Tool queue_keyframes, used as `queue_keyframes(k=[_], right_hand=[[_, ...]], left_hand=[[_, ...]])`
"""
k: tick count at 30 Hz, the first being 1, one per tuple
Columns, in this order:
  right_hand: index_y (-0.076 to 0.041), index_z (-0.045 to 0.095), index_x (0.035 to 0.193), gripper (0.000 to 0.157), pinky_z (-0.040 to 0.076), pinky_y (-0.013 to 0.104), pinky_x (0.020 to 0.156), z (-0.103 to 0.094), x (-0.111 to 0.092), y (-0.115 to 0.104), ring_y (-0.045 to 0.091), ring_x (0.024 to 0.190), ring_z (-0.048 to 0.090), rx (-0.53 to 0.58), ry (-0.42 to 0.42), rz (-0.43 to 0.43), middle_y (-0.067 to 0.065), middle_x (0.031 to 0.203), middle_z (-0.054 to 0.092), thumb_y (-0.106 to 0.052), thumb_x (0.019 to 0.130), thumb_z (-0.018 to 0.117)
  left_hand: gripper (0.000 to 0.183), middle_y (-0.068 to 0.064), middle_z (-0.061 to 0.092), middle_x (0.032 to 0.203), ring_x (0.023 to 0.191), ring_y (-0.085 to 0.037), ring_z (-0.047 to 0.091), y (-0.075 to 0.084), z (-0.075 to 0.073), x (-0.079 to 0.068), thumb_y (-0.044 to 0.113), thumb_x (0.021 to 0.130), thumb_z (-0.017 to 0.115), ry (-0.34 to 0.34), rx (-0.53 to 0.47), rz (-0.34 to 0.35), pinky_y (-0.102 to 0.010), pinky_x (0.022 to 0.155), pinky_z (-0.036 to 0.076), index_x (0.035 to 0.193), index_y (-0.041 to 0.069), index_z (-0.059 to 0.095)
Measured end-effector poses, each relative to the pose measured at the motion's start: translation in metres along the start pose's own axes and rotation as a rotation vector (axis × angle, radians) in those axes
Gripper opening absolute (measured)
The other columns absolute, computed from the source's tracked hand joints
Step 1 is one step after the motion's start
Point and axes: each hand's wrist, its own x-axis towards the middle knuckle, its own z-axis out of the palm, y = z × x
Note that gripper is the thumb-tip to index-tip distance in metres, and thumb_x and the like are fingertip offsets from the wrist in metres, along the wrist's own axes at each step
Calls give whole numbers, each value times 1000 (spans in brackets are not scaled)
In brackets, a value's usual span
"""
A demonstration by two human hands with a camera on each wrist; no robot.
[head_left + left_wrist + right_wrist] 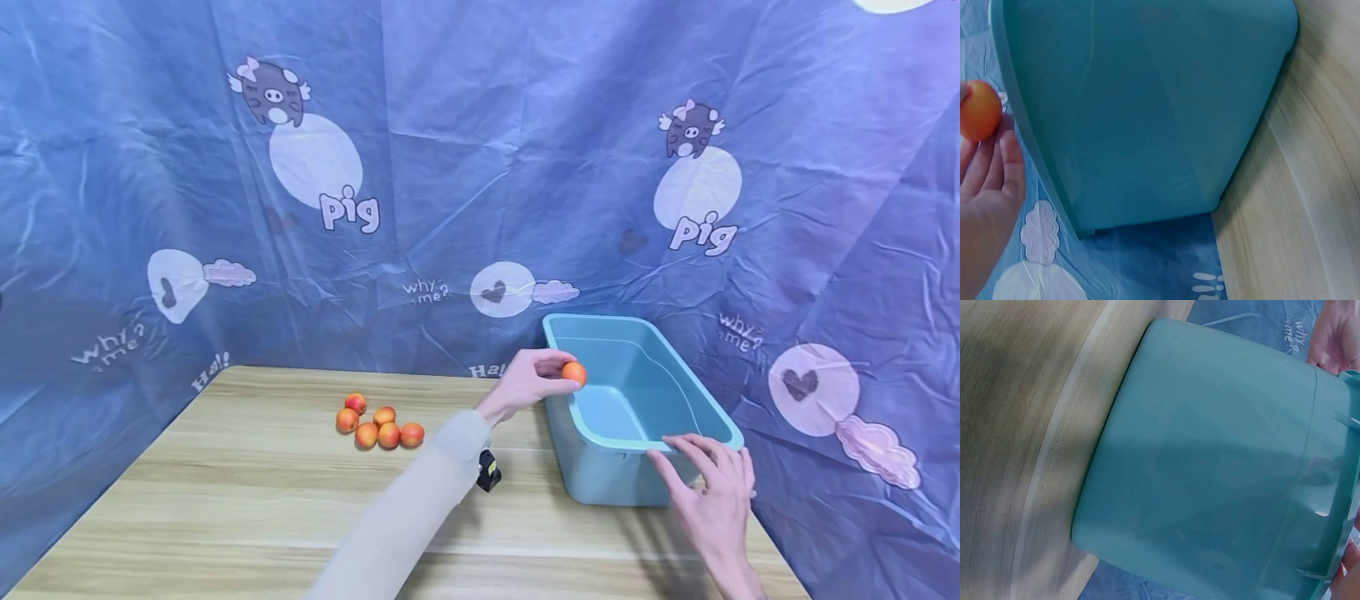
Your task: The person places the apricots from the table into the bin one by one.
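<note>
Status on moving fruit into the bin: one piece at the rim, not released; I'd read it as partway. Left hand, right of centre in the frame, pinches one orange-red fruit between thumb and fingertips, up at the left edge of the blue bin. Left wrist view has that fruit up by the rim too, so it's not down in the bin; can't tell whether it's fully over the opening. Right hand, lower right of the frame, grips the near rim, thumb outside, fingers over the top; looks like steadying to me. Bin sits upright on the right side of the worktop. Left to do, by my count: this one plus six loose fruits left of centre, bunched on the worktop, most touching or just beside one another. Done so far: none that I can confirm. The bit of bin floor in view shows no fruit, but the near wall hides the rest, and both wrist views mostly get its outside. So my call is early on, with the bulk outstanding.
</note>
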Motion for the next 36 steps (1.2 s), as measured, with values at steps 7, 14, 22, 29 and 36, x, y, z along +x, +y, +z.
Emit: queue_keyframes(k=[7,14,22,29,36], right_hand=[[-7,76,92,34,12,59,115,-1,-1,1,-10,109,43,4,0,1,14,93,67,-7,60,87],[-7,76,92,34,12,59,115,-1,-1,0,-11,109,42,-3,-6,8,14,93,67,-7,60,87],[-7,76,92,34,13,58,115,0,-1,1,-11,109,42,5,5,-4,15,93,67,-8,59,87],[-6,76,92,34,12,57,115,0,-1,1,-12,110,41,3,2,-10,15,93,66,-7,60,87],[-7,76,92,33,12,56,116,-1,-1,0,-13,110,41,3,-4,0,14,93,66,-8,61,87]], left_hand=[[33,0,74,104,93,-3,66,-1,16,2,18,81,81,44,59,5,-21,79,52,112,11,73],[34,4,74,105,96,-1,65,-4,24,4,20,79,83,63,89,8,-19,81,52,111,14,73],[37,1,74,108,99,0,65,-6,29,4,17,78,84,73,144,9,-21,89,50,113,13,73],[39,1,74,108,96,1,64,-5,31,3,18,77,85,80,163,27,-22,89,51,114,11,73],[43,3,74,109,94,0,62,-5,30,4,19,76,85,71,176,29,-20,86,49,117,13,72]])
